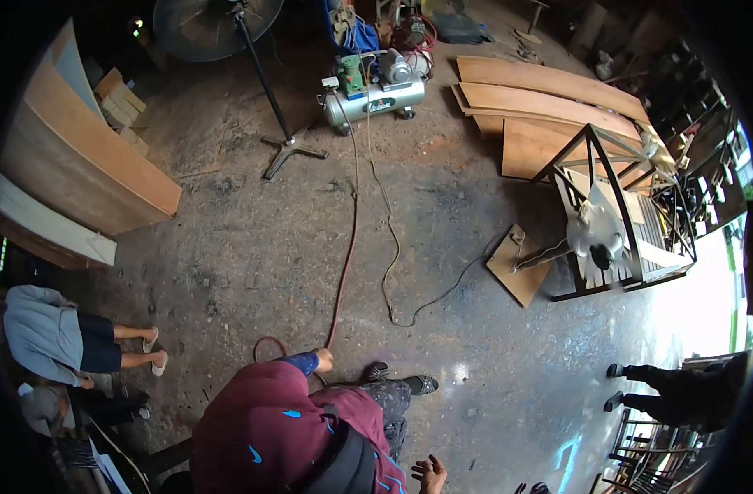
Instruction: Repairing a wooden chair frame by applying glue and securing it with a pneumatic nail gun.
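Observation:
My left hand (pixel 323 360), at the end of a dark blue cuff, is closed round a red air hose (pixel 343 284). From the fist the hose stretches away across the floor toward a silver air compressor (pixel 375 103); a loop of it lies on the ground just left of my forearm. My right hand (pixel 430 474) is low in the picture near the bottom edge, fingers apart, with nothing visible in it. Below me are my maroon sleeves, dark spattered trousers and dark shoes (pixel 423 384).
Another hose (pixel 390 239) and a black cable (pixel 446 294) cross the floor. A standing fan (pixel 286 148), leaning panels (pixel 97 140) and flat boards (pixel 549 90) stand around. One person (pixel 594 230) bends at a metal frame (pixel 623 177); others stand left (pixel 43 329) and right (pixel 689 391).

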Demonstrator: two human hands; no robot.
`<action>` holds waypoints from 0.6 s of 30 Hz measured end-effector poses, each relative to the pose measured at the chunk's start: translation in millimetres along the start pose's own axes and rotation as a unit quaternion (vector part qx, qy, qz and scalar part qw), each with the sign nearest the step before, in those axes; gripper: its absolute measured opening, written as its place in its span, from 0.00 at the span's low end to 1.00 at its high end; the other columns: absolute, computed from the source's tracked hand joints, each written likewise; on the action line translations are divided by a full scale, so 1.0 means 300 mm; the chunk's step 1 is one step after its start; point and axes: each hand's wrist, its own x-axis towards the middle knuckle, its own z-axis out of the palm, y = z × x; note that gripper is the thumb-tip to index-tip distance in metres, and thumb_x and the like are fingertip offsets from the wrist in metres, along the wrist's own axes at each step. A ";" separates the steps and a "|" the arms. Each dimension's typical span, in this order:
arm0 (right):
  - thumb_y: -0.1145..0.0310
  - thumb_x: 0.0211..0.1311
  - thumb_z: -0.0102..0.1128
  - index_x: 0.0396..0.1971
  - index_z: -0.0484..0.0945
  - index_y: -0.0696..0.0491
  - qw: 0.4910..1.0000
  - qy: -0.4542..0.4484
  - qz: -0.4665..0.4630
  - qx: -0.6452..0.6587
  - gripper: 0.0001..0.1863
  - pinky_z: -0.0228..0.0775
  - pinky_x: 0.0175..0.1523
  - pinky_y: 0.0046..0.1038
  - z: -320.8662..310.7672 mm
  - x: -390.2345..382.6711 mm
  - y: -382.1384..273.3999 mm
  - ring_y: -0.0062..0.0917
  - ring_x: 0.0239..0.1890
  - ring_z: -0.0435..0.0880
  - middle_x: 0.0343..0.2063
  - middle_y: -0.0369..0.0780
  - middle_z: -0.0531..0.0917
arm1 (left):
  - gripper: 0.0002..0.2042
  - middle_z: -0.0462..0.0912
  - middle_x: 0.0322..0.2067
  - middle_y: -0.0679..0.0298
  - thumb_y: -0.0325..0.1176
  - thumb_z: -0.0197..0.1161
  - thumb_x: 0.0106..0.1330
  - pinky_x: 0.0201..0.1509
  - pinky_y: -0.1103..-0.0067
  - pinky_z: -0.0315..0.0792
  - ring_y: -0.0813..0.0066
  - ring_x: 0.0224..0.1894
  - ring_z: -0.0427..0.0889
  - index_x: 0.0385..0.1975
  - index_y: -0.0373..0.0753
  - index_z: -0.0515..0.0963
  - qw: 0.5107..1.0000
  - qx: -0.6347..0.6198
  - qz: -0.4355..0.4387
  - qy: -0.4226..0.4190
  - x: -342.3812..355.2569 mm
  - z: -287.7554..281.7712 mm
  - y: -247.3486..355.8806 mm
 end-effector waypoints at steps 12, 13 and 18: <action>0.69 0.66 0.53 0.64 0.65 0.59 0.977 0.030 0.206 -0.048 0.26 0.81 0.33 0.44 0.141 -0.012 -0.095 0.42 0.34 0.88 0.39 0.52 0.85 | 0.17 0.83 0.51 0.54 0.42 0.58 0.60 0.59 0.68 0.74 0.55 0.54 0.81 0.46 0.46 0.85 0.992 -0.030 -0.119 0.005 -0.276 -0.442 -0.604; 0.69 0.66 0.53 0.64 0.65 0.58 0.973 0.027 0.211 -0.089 0.27 0.81 0.33 0.44 0.172 0.007 -0.154 0.43 0.34 0.88 0.39 0.52 0.85 | 0.17 0.83 0.50 0.55 0.43 0.58 0.60 0.59 0.69 0.75 0.55 0.54 0.82 0.46 0.47 0.85 0.994 -0.053 -0.091 0.042 -0.250 -0.523 -0.579; 0.69 0.64 0.53 0.64 0.64 0.61 0.984 0.084 0.130 -0.088 0.29 0.82 0.31 0.41 0.404 0.163 -0.577 0.41 0.33 0.88 0.38 0.52 0.85 | 0.20 0.80 0.56 0.56 0.40 0.60 0.60 0.66 0.67 0.68 0.55 0.61 0.76 0.53 0.48 0.82 0.983 -0.161 -0.080 0.040 0.022 -0.880 -0.468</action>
